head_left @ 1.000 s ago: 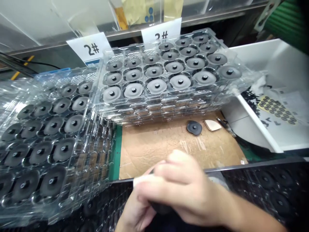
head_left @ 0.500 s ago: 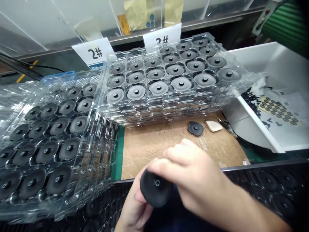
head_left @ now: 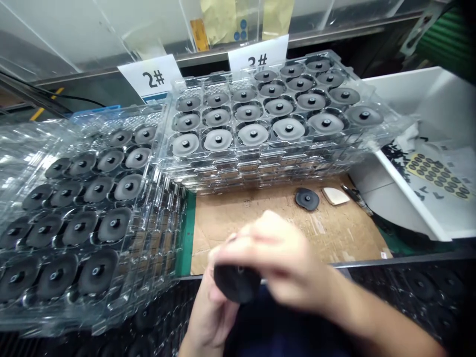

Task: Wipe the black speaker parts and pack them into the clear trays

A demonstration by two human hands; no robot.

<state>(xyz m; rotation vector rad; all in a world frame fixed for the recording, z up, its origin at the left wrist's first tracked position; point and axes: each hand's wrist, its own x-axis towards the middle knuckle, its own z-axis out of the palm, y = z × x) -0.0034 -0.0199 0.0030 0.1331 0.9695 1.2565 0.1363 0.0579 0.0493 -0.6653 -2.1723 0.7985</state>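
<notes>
Low in the centre of the head view, a black rounded part [head_left: 237, 284] is gripped along its left side by my left hand [head_left: 212, 312]. My right hand [head_left: 278, 258] is bent over the top of the same part, its fingers closed and blurred; whether they pinch something small there I cannot make out. Another black part [head_left: 307, 199] lies on the brown cardboard [head_left: 223, 223], beside a cream wedge-shaped pad [head_left: 335, 196].
Stacked clear trays [head_left: 208, 161] of black parts stand behind the cardboard, more stacked trays [head_left: 145, 238] at the left. A white bin [head_left: 412, 198] with small black pieces and a yellow sticker sheet is at the right. Paper signs [head_left: 152, 79] stand behind.
The part in my left hand has tilted, and its face looks darker and narrower. My right hand has shifted over its top edge. The whole view has moved slightly.
</notes>
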